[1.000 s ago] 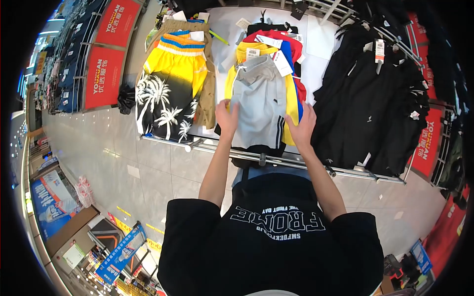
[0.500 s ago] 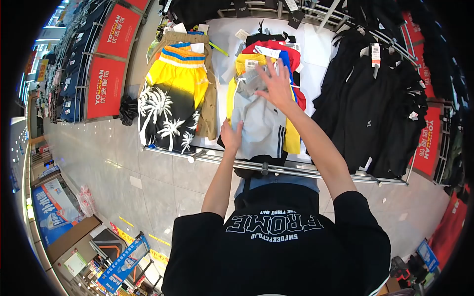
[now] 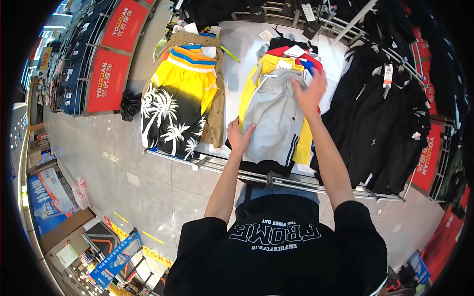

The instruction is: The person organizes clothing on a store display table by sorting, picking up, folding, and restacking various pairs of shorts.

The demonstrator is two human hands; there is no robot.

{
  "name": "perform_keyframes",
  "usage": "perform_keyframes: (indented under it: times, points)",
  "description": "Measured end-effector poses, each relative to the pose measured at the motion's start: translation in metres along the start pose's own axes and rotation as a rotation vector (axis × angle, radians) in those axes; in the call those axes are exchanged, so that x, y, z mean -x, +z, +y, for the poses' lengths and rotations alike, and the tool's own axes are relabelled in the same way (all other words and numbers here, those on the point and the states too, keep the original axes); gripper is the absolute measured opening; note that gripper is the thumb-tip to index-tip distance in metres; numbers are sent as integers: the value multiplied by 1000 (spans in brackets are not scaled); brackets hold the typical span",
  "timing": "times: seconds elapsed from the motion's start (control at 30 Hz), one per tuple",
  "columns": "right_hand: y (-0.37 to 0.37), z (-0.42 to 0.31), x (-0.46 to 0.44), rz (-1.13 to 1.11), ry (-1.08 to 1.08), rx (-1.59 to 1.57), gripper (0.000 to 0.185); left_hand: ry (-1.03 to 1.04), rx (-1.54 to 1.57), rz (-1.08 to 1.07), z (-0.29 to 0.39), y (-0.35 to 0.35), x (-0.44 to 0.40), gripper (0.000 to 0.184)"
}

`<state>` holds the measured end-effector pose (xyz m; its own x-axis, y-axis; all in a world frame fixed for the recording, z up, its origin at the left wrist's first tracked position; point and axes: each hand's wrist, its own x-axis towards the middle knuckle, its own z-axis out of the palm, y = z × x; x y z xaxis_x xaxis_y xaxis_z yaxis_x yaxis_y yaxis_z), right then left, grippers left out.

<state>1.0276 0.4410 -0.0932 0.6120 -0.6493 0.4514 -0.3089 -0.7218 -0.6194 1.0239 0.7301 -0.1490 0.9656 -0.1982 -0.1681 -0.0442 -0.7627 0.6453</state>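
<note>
Red panels [image 3: 104,91] beyond left edge of display table [image 3: 236,35]: "YOUXUAN 优选服饰", twice; similar red panel [image 3: 428,157] beyond right edge: "YOUXUAN". Black T-shirt [image 3: 276,269] before front edge: "FROME", "THE FRIST DAY", upside down; third line uncertain. Yellow floor strip [image 3: 157,256]: "小心", remainder unclear. Tag [image 3: 284,64] at waistband of grey shorts [image 3: 274,111], toward far edge: print too small.
</note>
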Motion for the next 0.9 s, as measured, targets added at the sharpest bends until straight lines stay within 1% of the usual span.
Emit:
perform_keyframes:
  times: [0.03, 0.07, 0.13, 0.17, 0.23, 0.27, 0.33, 0.37, 0.43, 0.47, 0.5, 0.53, 0.57, 0.6, 0.63, 0.67, 0.73, 0.77, 0.8, 0.87, 0.9]
  points:
    - [-6, 6, 10, 13, 117, 100, 97, 21, 85, 41, -6, 8, -4, 69]
    - [-1, 33, 22, 11, 227, 133, 101, 17, 88, 48, -9, 13, -6, 69]
    - [17, 68, 50, -129, 450, -157, 103, -23, 167, -6, -13, 19, -10, 58]
    - [22, 64, 50, -132, 441, -164, 103, -24, 168, 6, -10, 20, -13, 58]
    - [39, 48, 54, -386, 406, -49, 104, -40, 254, 21, -8, 17, -16, 50]
    - [50, 39, 53, -392, 405, -59, 104, -44, 247, 28, -11, 13, -22, 50]
    - [72, 16, 40, -397, 518, 193, 101, 90, -20, 151, -16, -1, -42, 46]
    - [85, 6, 31, -407, 505, 177, 101, 152, -142, 250, -18, -13, -54, 43]
    - [117, -8, 16, -359, 486, 159, 98, 204, -262, 423, -8, -58, -76, 43]
    - [131, -14, 9, -376, 477, 148, 98, 228, -271, 555, -14, -77, -91, 40]
    - [142, -20, 2, -410, 478, 143, 97, 280, -342, 661, -20, -100, -102, 40]
    - [148, -26, -3, -440, 479, 140, 96, 247, -351, 690, -28, -121, -111, 45]
    - [144, -34, -11, -528, 519, 59, 102, 155, -488, 712, -35, -139, -116, 52]
    - [141, -35, -7, -533, 516, 59, 102, 126, -552, 744, -61, -149, -124, 60]
    - [135, -35, -1, -480, 405, 4, 103, 7, -560, 696, -77, -160, -129, 67]
    - [125, -34, 5, -425, 292, -47, 105, -62, -556, 589, -105, -165, -134, 76]
    - [92, -37, 30, -346, 98, 43, 104, 51, -480, 355, -156, -164, -137, 81]
    - [74, -39, 46, -325, 60, 33, 102, 43, -442, 340, -161, -158, -138, 83]
    - [56, -41, 65, -301, 24, 23, 99, 45, -427, 335, -162, -155, -139, 83]
    - [29, -38, 105, -323, 110, -70, 99, 20, -373, 340, -162, -155, -144, 83]
    - [17, -33, 128, -365, 176, -55, 98, 14, -336, 328, -161, -157, -145, 82]
